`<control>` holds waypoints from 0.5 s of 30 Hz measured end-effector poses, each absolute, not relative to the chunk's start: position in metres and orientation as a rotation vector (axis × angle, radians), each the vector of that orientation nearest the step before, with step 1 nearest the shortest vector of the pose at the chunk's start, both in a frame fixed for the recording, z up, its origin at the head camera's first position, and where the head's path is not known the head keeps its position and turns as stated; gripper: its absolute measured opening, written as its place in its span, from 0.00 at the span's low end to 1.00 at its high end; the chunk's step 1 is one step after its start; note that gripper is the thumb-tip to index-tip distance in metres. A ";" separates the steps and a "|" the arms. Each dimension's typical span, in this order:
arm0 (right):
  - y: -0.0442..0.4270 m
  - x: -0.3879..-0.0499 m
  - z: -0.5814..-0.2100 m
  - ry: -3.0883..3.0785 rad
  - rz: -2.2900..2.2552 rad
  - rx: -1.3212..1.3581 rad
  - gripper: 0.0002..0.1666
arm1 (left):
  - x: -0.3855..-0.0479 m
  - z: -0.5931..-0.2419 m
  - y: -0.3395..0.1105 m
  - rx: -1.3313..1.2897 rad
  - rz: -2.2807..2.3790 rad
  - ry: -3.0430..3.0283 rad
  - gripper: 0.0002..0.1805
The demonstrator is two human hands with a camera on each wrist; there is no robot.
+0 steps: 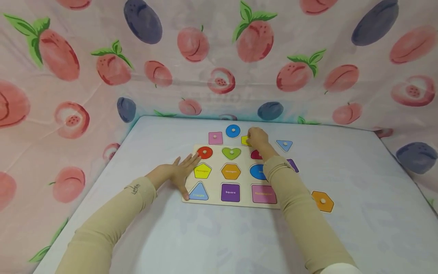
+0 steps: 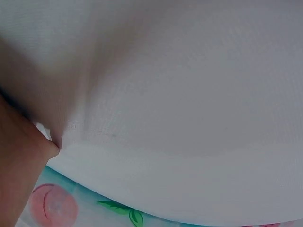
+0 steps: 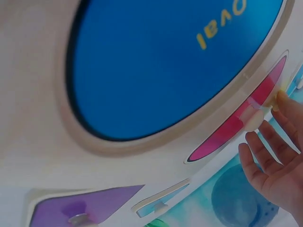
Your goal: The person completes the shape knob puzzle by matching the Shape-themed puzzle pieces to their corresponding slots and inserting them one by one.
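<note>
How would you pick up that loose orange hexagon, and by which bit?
Probably best by its round knob, pinched from straight above: the orange hexagon lies flat on the table, its thin edge offering little grip, while the knob stands up from the middle. The right hand probably suits, being nearer.

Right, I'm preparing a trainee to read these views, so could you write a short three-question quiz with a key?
1. Which loose piece is the right hand touching: A) yellow piece, B) orange piece, C) light-blue piece?
2. True or false: the green heart has a knob.
3. Along which side of the puzzle board does the left hand rest?

Key: 1. A; 2. True; 3. Left side.
</note>
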State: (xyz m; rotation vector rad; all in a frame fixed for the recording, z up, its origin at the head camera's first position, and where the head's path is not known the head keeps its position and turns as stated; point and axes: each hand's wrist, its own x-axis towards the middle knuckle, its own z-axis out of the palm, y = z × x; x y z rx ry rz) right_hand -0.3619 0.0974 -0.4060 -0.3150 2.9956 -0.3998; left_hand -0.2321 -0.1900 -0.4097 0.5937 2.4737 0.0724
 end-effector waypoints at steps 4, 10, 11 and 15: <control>0.096 -0.361 -0.406 3.008 -0.400 -0.299 0.11 | -0.231 -0.411 -0.193 0.622 0.124 2.483 0.78; 0.094 -0.359 -0.406 3.011 -0.400 -0.281 0.10 | -0.228 -0.414 -0.198 0.655 0.161 2.498 0.77; 0.094 -0.359 -0.406 3.014 -0.400 -0.275 0.10 | -0.228 -0.414 -0.198 0.662 0.166 2.500 0.77; 0.093 -0.361 -0.405 3.016 -0.398 -0.262 0.11 | -0.228 -0.412 -0.202 0.679 0.190 2.510 0.76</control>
